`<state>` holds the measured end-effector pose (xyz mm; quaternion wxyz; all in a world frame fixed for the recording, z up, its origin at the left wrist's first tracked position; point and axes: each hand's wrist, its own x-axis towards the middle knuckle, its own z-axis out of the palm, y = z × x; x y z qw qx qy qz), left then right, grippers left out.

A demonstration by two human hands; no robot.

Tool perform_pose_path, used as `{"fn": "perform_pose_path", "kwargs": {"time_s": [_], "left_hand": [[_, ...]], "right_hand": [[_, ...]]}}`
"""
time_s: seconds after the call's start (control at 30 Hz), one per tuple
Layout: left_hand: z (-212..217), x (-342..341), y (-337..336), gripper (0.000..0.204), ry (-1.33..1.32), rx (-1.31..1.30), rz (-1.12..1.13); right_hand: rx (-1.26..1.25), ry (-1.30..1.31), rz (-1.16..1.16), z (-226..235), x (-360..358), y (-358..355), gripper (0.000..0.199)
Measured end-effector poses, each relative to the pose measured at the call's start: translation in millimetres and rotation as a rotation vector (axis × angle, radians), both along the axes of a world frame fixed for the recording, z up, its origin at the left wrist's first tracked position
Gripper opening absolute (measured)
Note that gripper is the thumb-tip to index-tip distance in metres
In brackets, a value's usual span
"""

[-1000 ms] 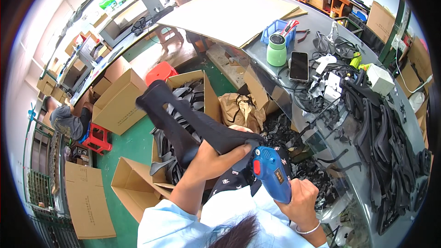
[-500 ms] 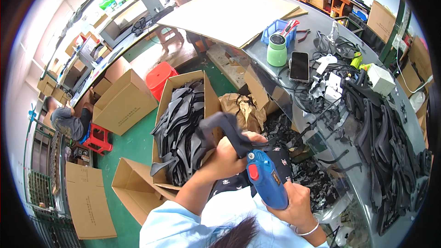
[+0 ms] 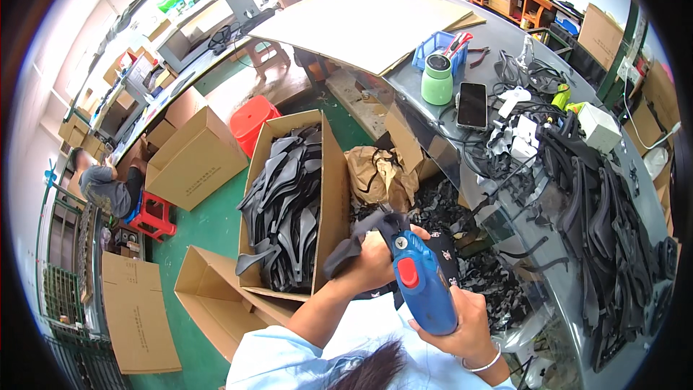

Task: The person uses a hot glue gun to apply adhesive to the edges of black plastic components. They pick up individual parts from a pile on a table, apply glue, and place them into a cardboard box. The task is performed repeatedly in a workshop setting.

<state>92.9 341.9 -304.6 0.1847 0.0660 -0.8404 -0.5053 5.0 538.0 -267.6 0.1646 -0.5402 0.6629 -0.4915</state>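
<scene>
My right hand [image 3: 468, 326] is closed around the lower body of a blue handheld power tool [image 3: 433, 305] with a red button. The tool's head points away from me and meets a dark, curved, flexible piece [image 3: 344, 254]. My left hand [image 3: 373, 263] grips that piece, which bends round the hand and is partly smeared by motion. Whether the tool's tip touches it, I cannot tell. Left of my hands stands an open carton [image 3: 333, 195] filled with similar black curved pieces [image 3: 285, 198].
On the grey table [image 3: 498, 173] at right lie a phone [image 3: 472, 105], a green bottle [image 3: 437, 81], a blue basket [image 3: 426, 49] and many black strips [image 3: 599, 209]. Dark scraps [image 3: 509, 285] pile below its edge. A person [image 3: 108, 186] sits far left near a red stool [image 3: 154, 217].
The dark piece and my left hand have shifted down and to the right, closer to the tool's head. The tool has moved slightly right, still in my right hand.
</scene>
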Motion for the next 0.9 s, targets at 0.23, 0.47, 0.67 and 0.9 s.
{"fn": "perform_pose_path", "kwargs": {"time_s": [0.23,0.47,0.67,0.9], "left_hand": [[4.7,17.7,8.4,0.036,-0.245,0.083,-0.102],[36.5,-5.4,35.3,0.080,0.381,1.025,-0.069],[33.5,-17.6,13.1,0.031,0.787,0.644,0.445],[37.2,8.9,7.0,0.032,0.665,0.771,0.242]], "right_hand": [[-0.118,0.161,-0.206,6.6,-3.8,-1.9,0.041],[-0.076,-0.051,-0.066,-1.7,1.7,-12.0,0.032],[-0.045,0.025,-0.003,-2.8,5.0,-3.9,0.041],[0.074,0.185,-0.171,-17.2,-1.7,6.5,0.048]]}}
